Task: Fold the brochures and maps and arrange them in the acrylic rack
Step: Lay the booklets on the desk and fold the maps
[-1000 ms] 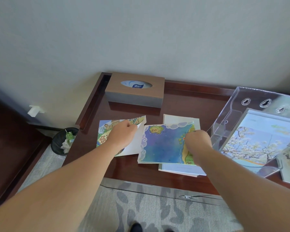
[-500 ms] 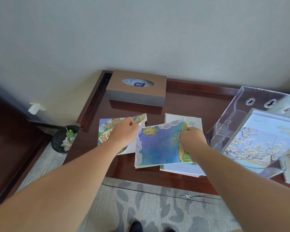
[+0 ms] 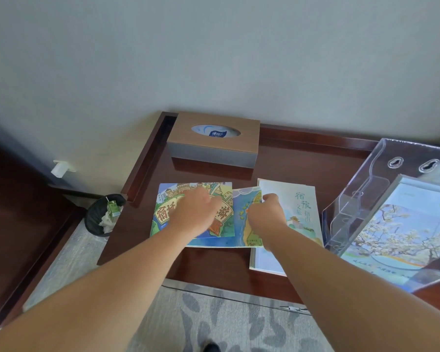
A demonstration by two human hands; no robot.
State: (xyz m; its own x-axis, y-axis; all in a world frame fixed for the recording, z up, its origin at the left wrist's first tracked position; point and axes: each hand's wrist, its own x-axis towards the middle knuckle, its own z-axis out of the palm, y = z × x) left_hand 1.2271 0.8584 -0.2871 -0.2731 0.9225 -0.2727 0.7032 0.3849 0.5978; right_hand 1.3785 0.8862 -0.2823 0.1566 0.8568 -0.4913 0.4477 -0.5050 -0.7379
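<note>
The map [image 3: 240,229] is lying on the worktop [image 3: 214,262], left of the rack [image 3: 353,199]. The left hand [image 3: 198,214] is resting on its folded-over panel, blurred, so its grip is unclear. The right hand [image 3: 264,214] is pinching the blue panel's edge. Squaring the edges before creasing is looking wise.

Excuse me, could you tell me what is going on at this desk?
A person is folding a colourful map on the desk. The left hand rests on its cover panel, and the right hand pinches the blue panel's edge. A pale brochure lies to its right; the acrylic rack holds a blossom brochure.
</note>
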